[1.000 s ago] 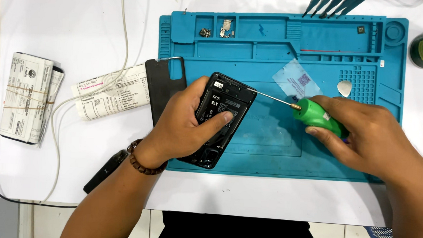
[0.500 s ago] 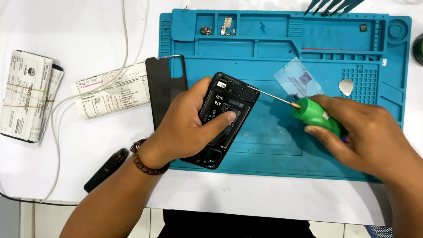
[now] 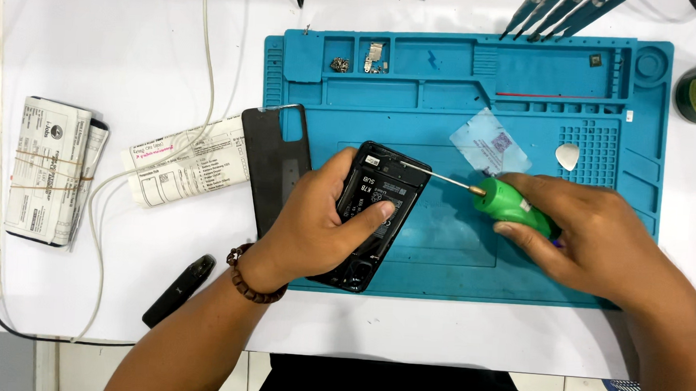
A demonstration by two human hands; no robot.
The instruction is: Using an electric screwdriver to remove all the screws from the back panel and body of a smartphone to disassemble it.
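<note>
The opened phone [image 3: 377, 214] is gripped by the left hand [image 3: 315, 225] – fingers curled round it. The green screwdriver [image 3: 514, 206] is pinched in the right hand [image 3: 592, 236] – its thin tip points left, touching the phone's top edge.

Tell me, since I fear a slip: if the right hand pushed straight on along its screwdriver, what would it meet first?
Probably the opened phone: the screwdriver tip in the right hand already sits at its upper edge, with the left hand beyond.
</note>
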